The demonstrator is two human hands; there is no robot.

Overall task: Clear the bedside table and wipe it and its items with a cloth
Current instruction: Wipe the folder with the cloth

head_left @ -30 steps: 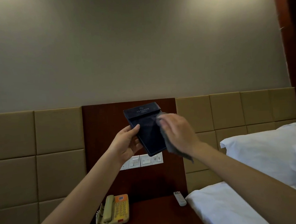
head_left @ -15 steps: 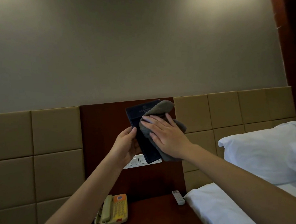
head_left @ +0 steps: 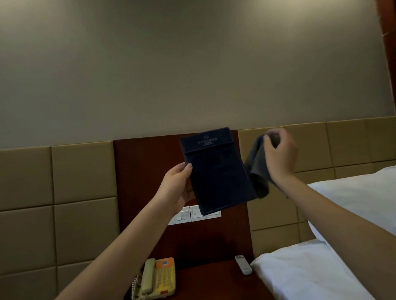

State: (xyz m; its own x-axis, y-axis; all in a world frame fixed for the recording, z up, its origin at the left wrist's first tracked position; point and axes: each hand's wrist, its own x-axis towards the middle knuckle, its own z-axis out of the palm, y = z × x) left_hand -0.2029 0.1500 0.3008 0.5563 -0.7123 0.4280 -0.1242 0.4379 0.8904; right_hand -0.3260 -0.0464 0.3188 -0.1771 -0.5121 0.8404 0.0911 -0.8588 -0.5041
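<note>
A dark navy folder (head_left: 217,172) with a flap and small printed logo is held up in front of the wall; my left hand (head_left: 176,188) grips its left edge. My right hand (head_left: 280,158) holds a grey cloth (head_left: 257,169) just right of the folder, clear of its face, and the cloth hangs down from the fingers. Below stands the dark wooden bedside table (head_left: 206,287) with a cream and orange telephone (head_left: 157,279) at its left and a white remote (head_left: 243,264) at its right edge.
A dark wood panel (head_left: 147,176) with white wall switches (head_left: 187,215) rises behind the table. Padded beige headboard panels (head_left: 55,206) flank it. A bed with white sheet (head_left: 307,280) and pillow (head_left: 371,203) lies at the right.
My right hand lifted the cloth off the folder's face and moved to the right. The folder's front is now uncovered; my left hand keeps its hold.
</note>
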